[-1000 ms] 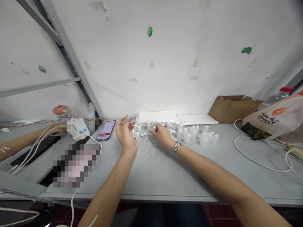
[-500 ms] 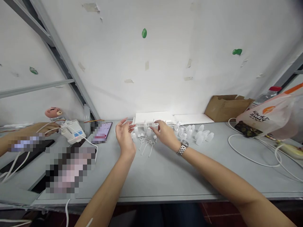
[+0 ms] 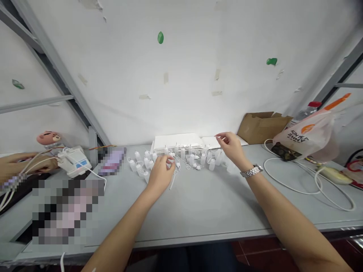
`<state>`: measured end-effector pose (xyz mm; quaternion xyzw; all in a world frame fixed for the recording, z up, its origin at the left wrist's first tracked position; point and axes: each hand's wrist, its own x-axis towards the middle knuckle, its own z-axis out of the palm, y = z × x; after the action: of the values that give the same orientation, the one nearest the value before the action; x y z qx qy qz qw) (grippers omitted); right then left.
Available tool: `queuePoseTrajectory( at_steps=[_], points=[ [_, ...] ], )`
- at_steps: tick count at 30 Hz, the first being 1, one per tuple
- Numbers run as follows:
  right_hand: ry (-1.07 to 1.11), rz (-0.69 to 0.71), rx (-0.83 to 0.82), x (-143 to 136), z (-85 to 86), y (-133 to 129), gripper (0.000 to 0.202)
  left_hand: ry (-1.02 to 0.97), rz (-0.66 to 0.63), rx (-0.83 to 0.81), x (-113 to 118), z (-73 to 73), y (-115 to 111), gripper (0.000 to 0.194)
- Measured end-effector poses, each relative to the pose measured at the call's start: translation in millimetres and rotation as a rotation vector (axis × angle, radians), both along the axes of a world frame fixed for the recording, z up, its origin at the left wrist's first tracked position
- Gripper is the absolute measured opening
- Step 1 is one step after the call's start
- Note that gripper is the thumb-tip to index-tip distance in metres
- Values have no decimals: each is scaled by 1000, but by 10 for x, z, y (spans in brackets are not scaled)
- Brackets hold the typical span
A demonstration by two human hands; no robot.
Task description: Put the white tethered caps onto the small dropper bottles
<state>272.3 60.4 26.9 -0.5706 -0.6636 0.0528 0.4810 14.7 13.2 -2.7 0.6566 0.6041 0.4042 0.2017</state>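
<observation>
Several small translucent dropper bottles (image 3: 212,164) stand on the grey table, many with thin dark tips. My left hand (image 3: 162,172) is low among them, its fingers curled in near the small white caps with looped straps (image 3: 178,166); whatever is between the fingertips is hidden. One thin white strap (image 3: 172,181) lies just right of that hand. Raised over the right-hand bottles is my right hand (image 3: 231,149), a metal watch on its wrist. Its thumb and forefinger are a little apart, with nothing visible between them.
White flat boards (image 3: 178,140) lie against the wall behind the bottles. A cardboard box (image 3: 263,128), a plastic bag (image 3: 309,132) and a white cable (image 3: 289,192) are at the right. At left are a power strip (image 3: 74,162), blurred phones and another person's hand (image 3: 42,162).
My right hand has moved right and up from the middle bottles. My left hand has come down to the caps, its fingers now curled. The view has shifted slightly right.
</observation>
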Motion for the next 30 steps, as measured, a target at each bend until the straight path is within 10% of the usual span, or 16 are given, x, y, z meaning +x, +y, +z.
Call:
queuePoseTrajectory(
  at_steps=[8, 16, 30],
  points=[
    [-107, -113, -393, 701, 104, -20, 19, 618, -9, -37, 2, -125, -56, 30],
    [-159, -40, -687, 1101, 164, -166, 23, 621, -16, -37, -38, -110, -19, 31],
    [-307, -16, -985, 946, -75, -62, 11, 537, -1, -69, -24, -66, -34, 10]
  ],
)
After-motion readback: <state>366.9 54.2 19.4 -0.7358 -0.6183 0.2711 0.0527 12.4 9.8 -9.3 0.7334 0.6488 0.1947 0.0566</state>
